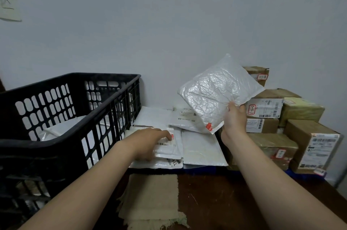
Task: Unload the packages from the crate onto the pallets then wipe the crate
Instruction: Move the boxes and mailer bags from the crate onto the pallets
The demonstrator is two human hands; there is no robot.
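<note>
Single head-worn wide-angle view, looking forward and down from close above the hands (234, 119), facing a pale wall (169, 23); edges bowed, perhaps by lens distortion. No second view to overlap.

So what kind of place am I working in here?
Probably a parcel sorting or storage corner. Labelled cardboard boxes are stacked against the wall, white mailer bags lie spread beside a black plastic crate, and the right hand holds another white padded mailer.
</note>
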